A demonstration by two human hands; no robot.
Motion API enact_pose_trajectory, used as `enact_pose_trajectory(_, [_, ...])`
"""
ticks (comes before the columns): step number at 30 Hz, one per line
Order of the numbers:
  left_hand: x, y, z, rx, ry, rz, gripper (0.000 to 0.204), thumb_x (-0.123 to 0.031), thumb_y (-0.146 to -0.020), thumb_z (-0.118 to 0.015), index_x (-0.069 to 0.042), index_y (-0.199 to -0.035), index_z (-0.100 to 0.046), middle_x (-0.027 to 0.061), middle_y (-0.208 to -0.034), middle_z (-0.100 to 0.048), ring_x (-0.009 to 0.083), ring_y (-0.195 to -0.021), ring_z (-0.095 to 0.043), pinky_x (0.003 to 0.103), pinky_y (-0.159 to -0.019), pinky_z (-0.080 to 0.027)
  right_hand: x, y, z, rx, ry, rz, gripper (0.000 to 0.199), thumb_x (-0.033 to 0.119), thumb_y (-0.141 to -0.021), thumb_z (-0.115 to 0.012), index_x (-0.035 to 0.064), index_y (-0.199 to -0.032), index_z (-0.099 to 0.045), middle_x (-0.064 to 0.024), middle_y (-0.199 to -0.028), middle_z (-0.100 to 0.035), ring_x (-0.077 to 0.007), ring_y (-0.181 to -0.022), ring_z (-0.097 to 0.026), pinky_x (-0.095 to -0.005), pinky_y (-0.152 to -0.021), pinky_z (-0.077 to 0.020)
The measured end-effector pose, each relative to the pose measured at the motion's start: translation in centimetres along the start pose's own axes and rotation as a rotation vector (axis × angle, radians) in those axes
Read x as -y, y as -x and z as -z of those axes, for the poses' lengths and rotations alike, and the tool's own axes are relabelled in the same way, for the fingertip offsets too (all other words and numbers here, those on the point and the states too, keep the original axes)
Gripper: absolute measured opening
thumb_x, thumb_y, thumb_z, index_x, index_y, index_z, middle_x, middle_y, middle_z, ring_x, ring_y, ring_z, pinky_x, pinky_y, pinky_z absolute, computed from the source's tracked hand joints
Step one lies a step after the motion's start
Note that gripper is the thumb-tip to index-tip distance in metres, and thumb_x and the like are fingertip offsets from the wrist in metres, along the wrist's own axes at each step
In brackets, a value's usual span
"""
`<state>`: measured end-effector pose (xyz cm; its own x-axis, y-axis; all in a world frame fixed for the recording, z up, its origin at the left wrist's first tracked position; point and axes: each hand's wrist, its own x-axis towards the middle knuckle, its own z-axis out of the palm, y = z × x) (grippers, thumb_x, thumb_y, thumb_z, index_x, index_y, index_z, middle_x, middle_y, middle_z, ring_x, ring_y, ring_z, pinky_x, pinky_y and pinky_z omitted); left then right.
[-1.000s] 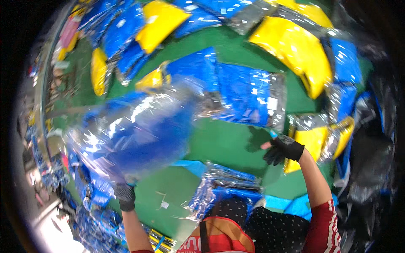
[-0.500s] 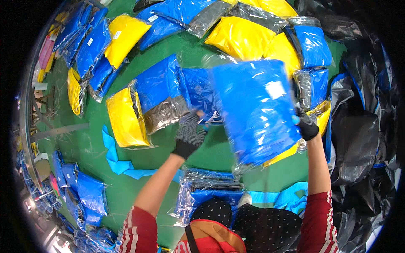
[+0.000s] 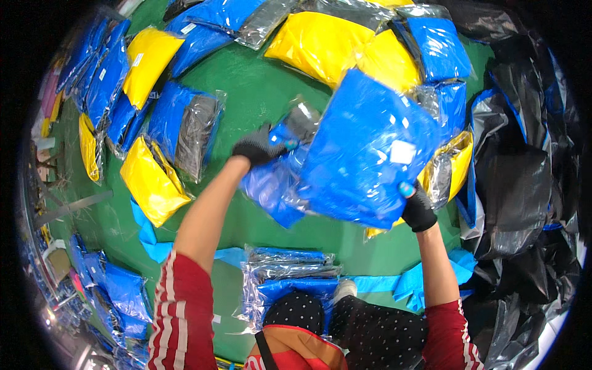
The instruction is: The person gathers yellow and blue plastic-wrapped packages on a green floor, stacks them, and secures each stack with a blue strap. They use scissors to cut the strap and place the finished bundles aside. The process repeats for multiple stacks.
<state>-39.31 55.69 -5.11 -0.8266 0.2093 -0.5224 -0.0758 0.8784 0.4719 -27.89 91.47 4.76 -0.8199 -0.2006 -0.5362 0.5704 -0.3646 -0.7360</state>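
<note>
Two gloved hands were in view, both belonging to the person wearing the camera, with red-and-white striped sleeves entering from the lower edge. One large blue garment pack, sealed in clear plastic with a single white label near its right side, was held up over the green floor at roughly centre frame.

The right hand, in a black glove, was closed on the pack's lower right corner, at about 5 o'clock of the pack, thumb on the front face. The left hand, also in a black glove, lay at about 9 o'clock of the pack, fingers curled over crumpled clear wrap and a second, smaller blue pack that sat partly beneath the large one. Whether the left hand gripped the large pack itself or only the wrap beside it could not be told.

Yellow packs counted on the floor: one large pair overlapping at 12 o'clock, one at 10 o'clock, one at 8 o'clock, one narrow one at the far left, and one partly hidden behind the held pack at 3 o'clock. A blue-and-grey pack lay between the left-side yellow ones. A stack of clear-wrapped blue packs lay at 6 o'clock, near the person's knees. Blue packs along the upper and left rim overlapped too much for a firm count. Black plastic bags were heaped along the right side.
</note>
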Motion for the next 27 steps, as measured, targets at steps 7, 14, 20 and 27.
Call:
enact_pose_trajectory(7, [4.5, 10.5, -8.2, 0.077, 1.318, 0.417, 0.067, -0.057, -0.088, -0.041, -0.007, -0.132, -0.038, 0.0180, -0.126, -0.050, 0.0302, -0.112, -0.051, 0.039, -0.091, -0.044, -8.5, -2.3, -6.7, -0.028, 0.196, -0.070, 0.083, 0.033, -0.073, -0.072, 0.0014, -0.136, -0.028, -0.0160, -0.129, -0.045, -0.0248, -0.116, -0.046, -0.0375, -0.098, -0.0388])
enact_pose_trajectory(14, [1.9, 13.7, -6.3, -0.162, 1.153, 0.124, 0.063, -0.045, -0.088, -0.053, -0.002, -0.132, -0.038, 0.0138, -0.130, -0.046, 0.0254, -0.113, -0.049, 0.039, -0.095, -0.042, -9.7, -2.7, -8.1, -0.302, 0.920, 0.177, 0.077, 0.051, -0.077, -0.063, -0.0045, -0.126, -0.040, -0.0252, -0.122, -0.046, -0.0367, -0.112, -0.047, -0.0446, -0.094, -0.0384])
enact_pose_trajectory(20, [-0.7, 13.0, -6.7, 0.050, 1.542, 0.331, 0.069, -0.049, -0.085, -0.056, 0.000, -0.130, -0.041, 0.0130, -0.125, -0.050, 0.0231, -0.109, -0.052, 0.037, -0.093, -0.044, -10.1, -4.2, -6.7, -0.385, 0.760, 0.319, 0.098, 0.061, -0.072, -0.062, -0.0056, -0.135, -0.027, -0.0249, -0.135, -0.035, -0.0363, -0.127, -0.034, -0.0392, -0.105, -0.0272])
enact_pose_trajectory(27, [-3.4, 11.3, -5.5, 0.126, 1.432, 0.353, 0.067, -0.051, -0.086, -0.052, -0.005, -0.133, -0.038, 0.0127, -0.125, -0.051, 0.0250, -0.109, -0.053, 0.040, -0.092, -0.046, -7.7, -6.0, -4.7, 0.068, 0.556, 0.046, 0.094, 0.060, -0.071, -0.065, -0.0011, -0.134, -0.032, -0.0209, -0.127, -0.047, -0.0298, -0.117, -0.047, -0.0377, -0.101, -0.0348])
